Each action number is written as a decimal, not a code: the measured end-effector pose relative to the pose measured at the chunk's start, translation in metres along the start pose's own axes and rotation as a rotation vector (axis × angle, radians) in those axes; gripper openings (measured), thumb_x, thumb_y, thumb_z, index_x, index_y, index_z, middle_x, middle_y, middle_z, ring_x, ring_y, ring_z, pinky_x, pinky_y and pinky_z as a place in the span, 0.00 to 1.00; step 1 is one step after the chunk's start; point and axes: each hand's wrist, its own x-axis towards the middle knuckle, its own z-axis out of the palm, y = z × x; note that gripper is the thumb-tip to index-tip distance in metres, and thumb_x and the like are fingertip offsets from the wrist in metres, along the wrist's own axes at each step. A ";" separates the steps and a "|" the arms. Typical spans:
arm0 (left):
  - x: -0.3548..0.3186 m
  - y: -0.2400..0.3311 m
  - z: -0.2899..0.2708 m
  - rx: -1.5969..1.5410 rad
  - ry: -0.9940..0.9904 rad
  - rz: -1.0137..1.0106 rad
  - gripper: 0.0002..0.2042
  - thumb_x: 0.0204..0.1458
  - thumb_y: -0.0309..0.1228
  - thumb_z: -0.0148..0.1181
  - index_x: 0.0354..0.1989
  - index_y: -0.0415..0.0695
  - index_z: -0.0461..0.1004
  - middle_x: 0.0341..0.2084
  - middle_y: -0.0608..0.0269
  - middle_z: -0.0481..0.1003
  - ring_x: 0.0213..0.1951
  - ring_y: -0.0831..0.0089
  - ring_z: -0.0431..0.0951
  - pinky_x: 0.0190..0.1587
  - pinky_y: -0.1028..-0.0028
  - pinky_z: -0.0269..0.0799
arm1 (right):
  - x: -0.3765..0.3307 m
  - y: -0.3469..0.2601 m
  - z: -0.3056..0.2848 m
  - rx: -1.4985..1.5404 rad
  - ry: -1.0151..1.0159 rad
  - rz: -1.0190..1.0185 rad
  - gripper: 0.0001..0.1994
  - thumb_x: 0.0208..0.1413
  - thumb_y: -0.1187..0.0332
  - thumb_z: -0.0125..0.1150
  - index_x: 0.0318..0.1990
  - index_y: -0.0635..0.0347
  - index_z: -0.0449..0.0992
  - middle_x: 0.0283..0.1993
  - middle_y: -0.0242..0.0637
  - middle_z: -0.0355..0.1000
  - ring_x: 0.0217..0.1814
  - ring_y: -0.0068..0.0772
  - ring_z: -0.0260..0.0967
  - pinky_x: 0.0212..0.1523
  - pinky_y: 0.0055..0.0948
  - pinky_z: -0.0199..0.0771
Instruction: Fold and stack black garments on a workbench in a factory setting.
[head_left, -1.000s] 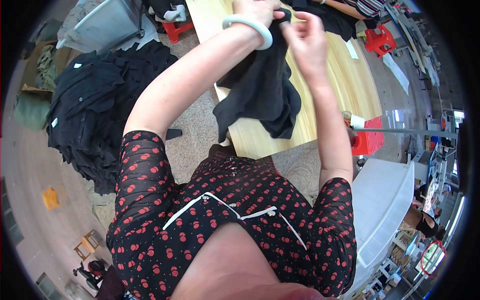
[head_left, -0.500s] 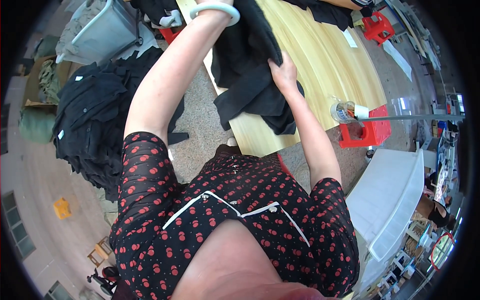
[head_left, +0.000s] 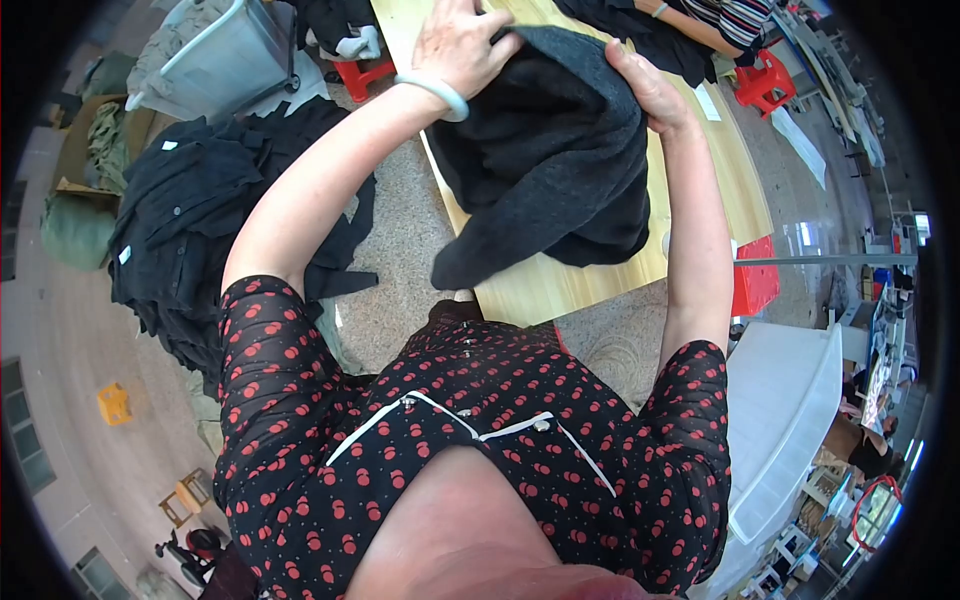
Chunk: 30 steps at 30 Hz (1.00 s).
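Gripping the dark garment [head_left: 545,160] at its far edge, left hand [head_left: 460,45] and right hand [head_left: 645,90] bunch soft, limp, likely light fabric over the wooden table [head_left: 560,285].

Garment workshop: long wooden worktable [head_left: 600,275], heaped black clothing [head_left: 190,220], plastic bins [head_left: 225,65].

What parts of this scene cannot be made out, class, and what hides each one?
- Left hand, head view: fingertips cut off by the top edge.
- Right hand: fingers buried in the dark garment.
- Wooden table: mostly covered by that garment.
- Co-worker's arm: body beyond the rim.
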 end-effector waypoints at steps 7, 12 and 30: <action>0.036 0.029 0.023 -0.147 0.030 -0.377 0.09 0.46 0.29 0.46 0.32 0.41 0.71 0.27 0.45 0.69 0.33 0.50 0.70 0.37 0.61 0.66 | 0.017 0.008 0.025 -0.788 0.730 -0.281 0.22 0.42 0.52 0.62 0.39 0.61 0.71 0.28 0.34 0.69 0.30 0.25 0.67 0.35 0.23 0.67; 0.052 0.043 0.040 -0.502 0.108 -0.334 0.06 0.46 0.28 0.47 0.27 0.39 0.68 0.20 0.49 0.70 0.26 0.57 0.72 0.30 0.67 0.67 | 0.003 -0.010 0.075 -0.583 0.846 -0.579 0.12 0.39 0.66 0.58 0.31 0.63 0.68 0.25 0.43 0.69 0.28 0.46 0.67 0.32 0.37 0.66; 0.133 -0.006 -0.081 0.226 -0.141 0.105 0.09 0.38 0.30 0.53 0.26 0.39 0.74 0.24 0.46 0.72 0.31 0.53 0.73 0.36 0.66 0.67 | 0.006 -0.045 0.025 -0.930 0.671 -0.292 0.11 0.40 0.74 0.41 0.32 0.63 0.70 0.32 0.54 0.68 0.40 0.55 0.64 0.40 0.42 0.65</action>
